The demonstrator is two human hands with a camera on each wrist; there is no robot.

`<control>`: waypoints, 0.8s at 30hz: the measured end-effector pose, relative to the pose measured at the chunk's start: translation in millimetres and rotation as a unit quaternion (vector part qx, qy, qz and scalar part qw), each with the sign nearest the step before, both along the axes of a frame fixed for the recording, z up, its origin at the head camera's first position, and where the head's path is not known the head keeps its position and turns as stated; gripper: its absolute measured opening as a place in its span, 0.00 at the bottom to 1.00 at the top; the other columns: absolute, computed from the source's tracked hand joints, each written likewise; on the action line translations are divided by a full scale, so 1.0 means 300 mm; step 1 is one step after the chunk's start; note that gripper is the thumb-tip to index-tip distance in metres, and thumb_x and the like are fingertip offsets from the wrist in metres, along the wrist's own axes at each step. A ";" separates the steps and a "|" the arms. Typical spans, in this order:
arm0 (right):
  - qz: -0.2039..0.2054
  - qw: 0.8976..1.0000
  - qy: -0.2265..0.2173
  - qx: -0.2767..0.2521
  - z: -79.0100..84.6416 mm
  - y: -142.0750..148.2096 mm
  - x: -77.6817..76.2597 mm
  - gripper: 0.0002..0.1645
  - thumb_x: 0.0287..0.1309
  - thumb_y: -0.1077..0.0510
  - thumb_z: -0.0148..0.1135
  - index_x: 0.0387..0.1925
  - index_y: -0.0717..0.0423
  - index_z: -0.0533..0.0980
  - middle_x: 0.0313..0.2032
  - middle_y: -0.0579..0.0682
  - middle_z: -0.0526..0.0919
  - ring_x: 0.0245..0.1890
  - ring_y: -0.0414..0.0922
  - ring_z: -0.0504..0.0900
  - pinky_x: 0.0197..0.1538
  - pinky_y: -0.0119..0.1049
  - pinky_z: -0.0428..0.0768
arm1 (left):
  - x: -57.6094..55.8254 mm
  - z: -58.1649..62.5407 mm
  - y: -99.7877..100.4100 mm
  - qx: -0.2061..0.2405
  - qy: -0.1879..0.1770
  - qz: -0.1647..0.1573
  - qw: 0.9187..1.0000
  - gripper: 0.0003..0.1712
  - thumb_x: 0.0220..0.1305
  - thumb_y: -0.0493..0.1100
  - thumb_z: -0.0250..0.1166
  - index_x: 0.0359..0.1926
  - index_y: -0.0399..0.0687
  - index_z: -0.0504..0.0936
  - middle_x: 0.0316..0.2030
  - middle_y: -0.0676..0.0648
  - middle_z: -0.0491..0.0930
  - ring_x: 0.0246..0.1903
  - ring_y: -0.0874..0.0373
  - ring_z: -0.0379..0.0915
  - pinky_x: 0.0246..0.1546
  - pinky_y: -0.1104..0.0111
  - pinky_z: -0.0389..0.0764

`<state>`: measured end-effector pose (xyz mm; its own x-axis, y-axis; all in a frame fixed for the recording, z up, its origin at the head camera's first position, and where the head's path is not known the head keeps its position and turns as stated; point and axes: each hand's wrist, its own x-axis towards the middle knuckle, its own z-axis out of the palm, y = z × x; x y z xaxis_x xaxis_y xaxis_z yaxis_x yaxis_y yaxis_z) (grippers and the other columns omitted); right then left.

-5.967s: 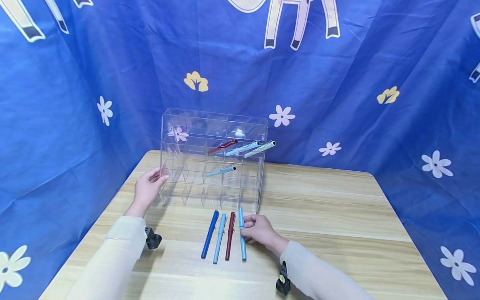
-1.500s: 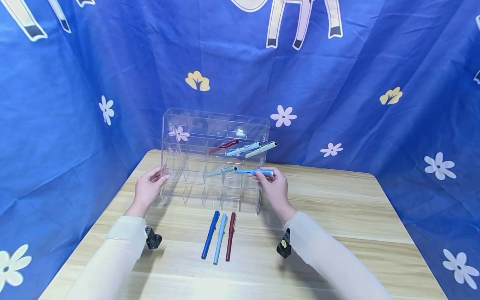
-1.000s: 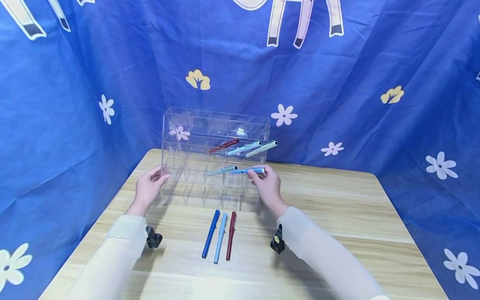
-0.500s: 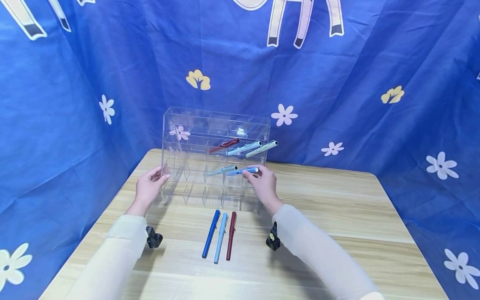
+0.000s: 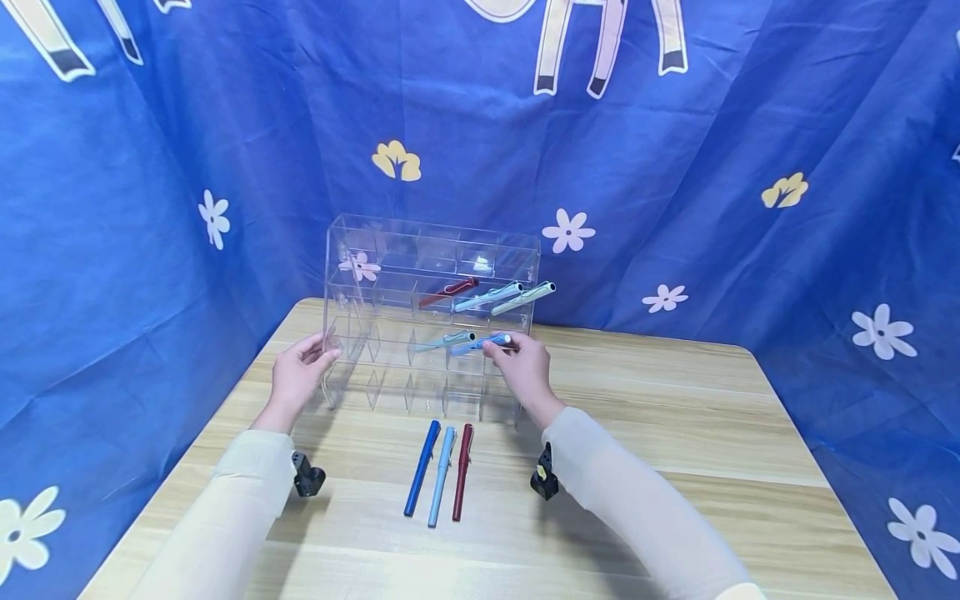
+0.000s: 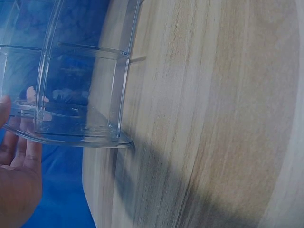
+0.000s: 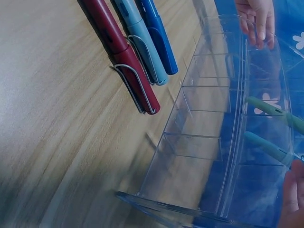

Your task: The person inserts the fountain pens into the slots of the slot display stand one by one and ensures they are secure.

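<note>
Clear rack (image 5: 420, 366), its tiers split into small compartments, stood left of centre on the far part of the desk (image 5: 660, 400), in front of a blue curtain (image 5: 465, 125). At its left side, the left hand (image 5: 295, 379) held the panel, the thumb and fingers of its grip on opposite faces. On the desk near the rack, three pens lay side by side, clips toward it: a dark blue pen (image 5: 422, 468), a pale blue pen (image 5: 442, 477) and a dark red pen (image 5: 462, 472). Inside the rack, a short red pen (image 5: 448, 292) leaned out of an upper tier, with a teal pen (image 5: 444, 341) one tier lower. Further right, a light blue pen (image 5: 487, 297) jutted from the upper tier. Below it, the right hand (image 5: 525, 371) pinched a blue pen (image 5: 499, 339) in its grip, the pen's far end in the rack just beside the teal one. Rightmost, a pale green pen (image 5: 523, 297) stuck out above the hand.
</note>
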<state>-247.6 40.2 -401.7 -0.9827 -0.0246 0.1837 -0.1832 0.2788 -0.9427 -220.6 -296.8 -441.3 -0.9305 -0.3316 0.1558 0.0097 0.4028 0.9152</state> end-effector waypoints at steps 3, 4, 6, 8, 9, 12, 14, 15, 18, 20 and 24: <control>0.002 1.000 0.000 0.001 0.002 0.001 -0.001 0.12 0.56 0.57 0.68 0.39 0.60 0.83 0.32 0.51 0.86 0.33 0.42 0.85 0.32 0.30 0.83 | 0.000 0.000 0.000 -0.001 0.005 -0.001 1.000 0.29 0.65 0.43 0.63 0.63 0.33 0.69 0.55 0.32 0.74 0.56 0.40 0.69 0.46 0.83 0.74; 0.003 1.000 0.000 -0.002 0.002 0.001 -0.001 0.12 0.56 0.57 0.68 0.40 0.60 0.83 0.32 0.51 0.86 0.33 0.42 0.86 0.32 0.30 0.83 | 0.000 -0.001 -0.001 -0.002 0.005 -0.001 1.000 0.29 0.66 0.43 0.63 0.63 0.33 0.69 0.55 0.32 0.74 0.56 0.40 0.69 0.46 0.84 0.74; 0.005 1.000 -0.001 -0.006 0.003 0.001 -0.001 0.12 0.57 0.58 0.68 0.41 0.60 0.82 0.32 0.52 0.86 0.33 0.42 0.86 0.33 0.30 0.83 | 0.001 0.001 0.001 -0.004 0.007 -0.001 1.000 0.29 0.66 0.43 0.63 0.63 0.33 0.70 0.55 0.32 0.74 0.56 0.39 0.69 0.46 0.84 0.74; 0.006 1.000 0.000 -0.006 0.004 0.002 0.000 0.12 0.57 0.58 0.68 0.41 0.60 0.82 0.32 0.52 0.86 0.33 0.43 0.86 0.34 0.31 0.84 | 0.001 0.001 0.001 -0.006 0.007 0.000 1.000 0.28 0.66 0.43 0.63 0.63 0.33 0.70 0.55 0.32 0.74 0.56 0.39 0.69 0.46 0.84 0.74; 0.006 1.000 -0.001 -0.007 0.004 0.003 0.001 0.12 0.57 0.58 0.68 0.41 0.61 0.82 0.33 0.52 0.86 0.33 0.43 0.86 0.34 0.31 0.84 | 0.001 0.001 0.001 -0.008 0.007 0.001 1.000 0.28 0.66 0.43 0.63 0.63 0.33 0.70 0.54 0.32 0.74 0.56 0.39 0.69 0.46 0.84 0.74; 0.005 1.000 -0.001 -0.003 0.002 0.005 0.003 0.12 0.57 0.58 0.68 0.42 0.60 0.82 0.33 0.52 0.86 0.33 0.42 0.86 0.34 0.31 0.84 | 0.001 0.002 0.001 -0.011 0.006 0.002 1.000 0.28 0.65 0.42 0.63 0.62 0.33 0.70 0.54 0.32 0.74 0.56 0.40 0.70 0.46 0.84 0.74; 0.005 1.000 0.001 -0.004 0.000 0.006 0.002 0.13 0.57 0.59 0.68 0.43 0.60 0.82 0.33 0.52 0.86 0.32 0.43 0.86 0.33 0.31 0.84 | 0.002 0.002 0.001 -0.013 0.005 0.004 1.000 0.28 0.65 0.42 0.63 0.62 0.33 0.70 0.54 0.32 0.74 0.56 0.40 0.70 0.46 0.84 0.74; 0.005 1.000 0.002 -0.005 -0.001 0.007 0.002 0.13 0.57 0.59 0.68 0.43 0.60 0.82 0.33 0.52 0.86 0.32 0.43 0.86 0.33 0.31 0.84 | 0.002 0.002 0.001 -0.014 0.005 0.004 1.000 0.28 0.65 0.42 0.63 0.63 0.33 0.70 0.54 0.32 0.74 0.56 0.40 0.70 0.46 0.83 0.74; 0.007 1.000 0.005 -0.005 -0.003 0.008 0.001 0.13 0.57 0.60 0.67 0.43 0.61 0.82 0.33 0.53 0.86 0.31 0.43 0.86 0.32 0.31 0.84 | 0.002 0.002 0.001 -0.014 0.006 0.004 1.000 0.28 0.65 0.41 0.63 0.63 0.33 0.70 0.54 0.32 0.74 0.56 0.39 0.70 0.46 0.83 0.74; 0.006 1.000 0.003 -0.005 -0.003 0.009 0.002 0.12 0.57 0.60 0.67 0.43 0.61 0.82 0.32 0.54 0.86 0.31 0.43 0.86 0.32 0.31 0.84 | 0.001 0.002 0.002 -0.013 0.008 0.003 1.000 0.28 0.65 0.41 0.63 0.63 0.32 0.70 0.54 0.32 0.74 0.56 0.39 0.70 0.47 0.83 0.74; 0.007 1.000 -0.004 -0.008 -0.001 0.012 0.004 0.12 0.57 0.60 0.67 0.43 0.61 0.81 0.32 0.54 0.86 0.31 0.44 0.86 0.33 0.30 0.84 | 0.001 0.004 0.003 -0.012 0.009 0.002 1.000 0.28 0.65 0.40 0.63 0.63 0.32 0.69 0.54 0.32 0.74 0.56 0.39 0.70 0.46 0.83 0.74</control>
